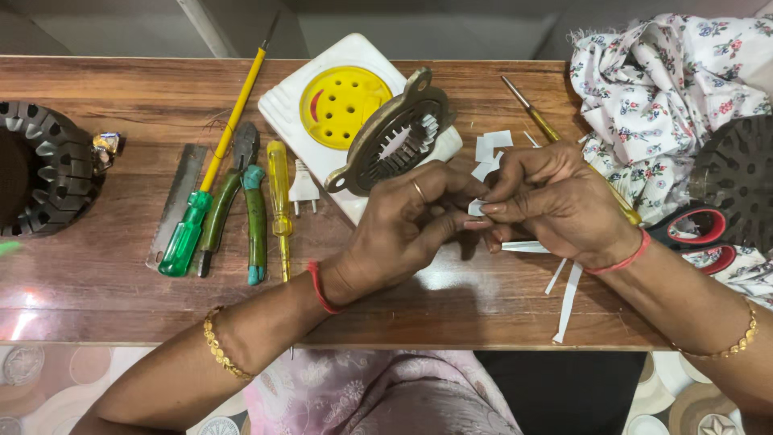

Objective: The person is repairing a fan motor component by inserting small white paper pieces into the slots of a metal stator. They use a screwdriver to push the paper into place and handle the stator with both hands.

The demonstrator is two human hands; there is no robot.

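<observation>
- Two bare hands meet over a polished brown wooden table [113, 266], seen from above.
- The left hand [407, 221] and the right hand [555, 197] pinch a small folded piece of white paper [477, 208] between their fingertips — both hands grasping it, just above the table's middle.
- Just behind the left hand, a round slotted metal motor core with mounting ears [394, 137] leans on a white square plastic board with a yellow perforated disc [338, 105].
- Left of the hands lie tools side by side: a yellow-shafted screwdriver with a green handle [205, 189], green-handled pliers [241, 201], a small yellow tester screwdriver [279, 197], a white two-pin plug [303, 187] and a grey metal file [177, 201].
- White paper strips [568, 298] lie under the right wrist — more white scraps [493, 145] sit beyond the fingers.
- Red-handled scissors [696, 229] rest on a white floral cloth [668, 89] at the right.
- At the far left edge sits a dark ring-shaped slotted metal core [44, 169].
</observation>
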